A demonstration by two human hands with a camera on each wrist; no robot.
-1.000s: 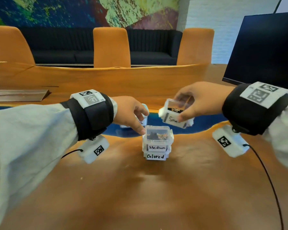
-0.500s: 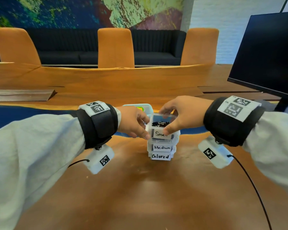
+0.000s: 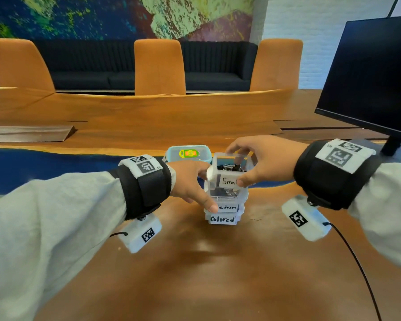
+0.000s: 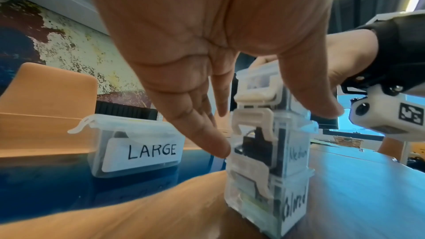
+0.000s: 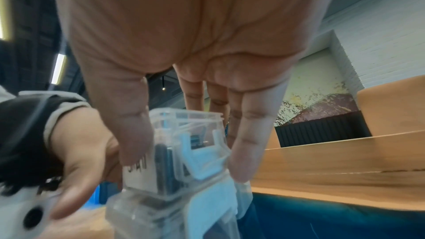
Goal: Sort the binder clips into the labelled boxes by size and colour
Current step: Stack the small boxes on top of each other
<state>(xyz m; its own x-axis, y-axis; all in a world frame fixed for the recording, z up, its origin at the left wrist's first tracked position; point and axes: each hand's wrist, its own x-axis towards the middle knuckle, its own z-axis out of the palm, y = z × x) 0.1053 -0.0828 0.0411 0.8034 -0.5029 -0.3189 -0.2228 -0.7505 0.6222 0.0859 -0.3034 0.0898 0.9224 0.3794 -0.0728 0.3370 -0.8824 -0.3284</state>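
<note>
Three clear lidded boxes stand stacked mid-table: Colored box [image 3: 222, 219] at the bottom, Medium box [image 3: 228, 207] on it, Small box [image 3: 227, 179] on top, with dark clips inside. My right hand [image 3: 245, 167] grips the Small box, thumb on its label and fingers behind. My left hand [image 3: 202, 191] pinches the Medium box, thumb on its front and fingers along its left side. The left wrist view shows the Medium box [image 4: 271, 144] and, left of it, the closed Large box [image 4: 138, 148]. In the right wrist view the Small box [image 5: 184, 152] sits between thumb and fingers.
The Large box [image 3: 189, 154] sits just behind the stack on the table's blue strip. A dark monitor [image 3: 368, 77] stands at the right. A cable [image 3: 357, 262] trails from my right wrist. Orange chairs [image 3: 159, 66] line the far side.
My right hand has carried the Small box down from the air onto the Medium box. My left hand has closed in and taken hold of the stack.
</note>
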